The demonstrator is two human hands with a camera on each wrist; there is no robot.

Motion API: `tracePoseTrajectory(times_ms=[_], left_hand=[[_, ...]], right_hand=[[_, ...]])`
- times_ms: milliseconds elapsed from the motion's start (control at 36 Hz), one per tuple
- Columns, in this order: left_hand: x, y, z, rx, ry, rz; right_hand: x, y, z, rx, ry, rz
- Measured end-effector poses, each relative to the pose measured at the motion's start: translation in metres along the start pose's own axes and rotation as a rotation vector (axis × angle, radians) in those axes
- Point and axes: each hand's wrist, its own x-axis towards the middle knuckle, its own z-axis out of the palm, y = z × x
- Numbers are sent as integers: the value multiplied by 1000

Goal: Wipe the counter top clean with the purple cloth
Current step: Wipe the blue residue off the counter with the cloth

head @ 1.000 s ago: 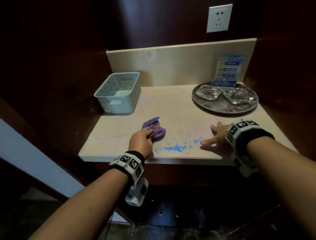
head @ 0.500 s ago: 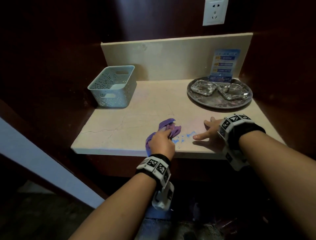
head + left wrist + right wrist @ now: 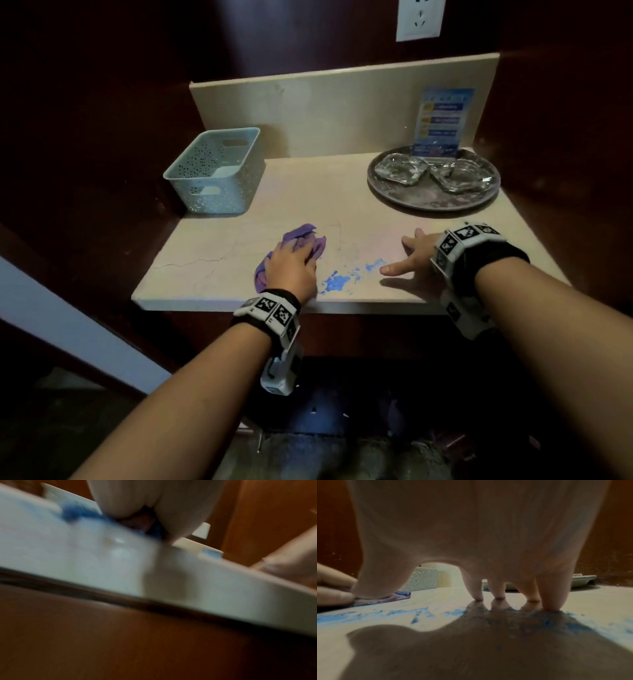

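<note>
The purple cloth (image 3: 303, 248) lay bunched on the front part of the counter top (image 3: 308, 192), just left of a streak of blue smears (image 3: 337, 281) near the front edge. The left hand (image 3: 291, 270) was on top of the cloth and pressed it down; its fingers seemed curled into the folds, but the left wrist view was too blurred to confirm this. The right hand (image 3: 416, 258) rested beside the smears with straight, spread fingers (image 3: 552, 605) touching the surface, and it held nothing. The cloth looked soft, thin and very light, so it would probably crumple and slide under the palm instead of keeping a shape. In my judgement the best hold was from above, with the palm flat on the middle of the bundle and the fingers gathering the loose edges, so that a wide part met the smears. The smears looked dry and patchy and might need firm pressure. A basket (image 3: 219, 171) and a tray (image 3: 435, 200) with glass dishes stood well apart at the back.
</note>
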Motion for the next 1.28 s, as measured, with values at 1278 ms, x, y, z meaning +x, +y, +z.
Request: tracePoseTrajectory(times_ms=[1278], left_hand=[[-1, 33, 9, 135, -283, 354]], right_hand=[[-9, -8, -1, 38, -43, 112]])
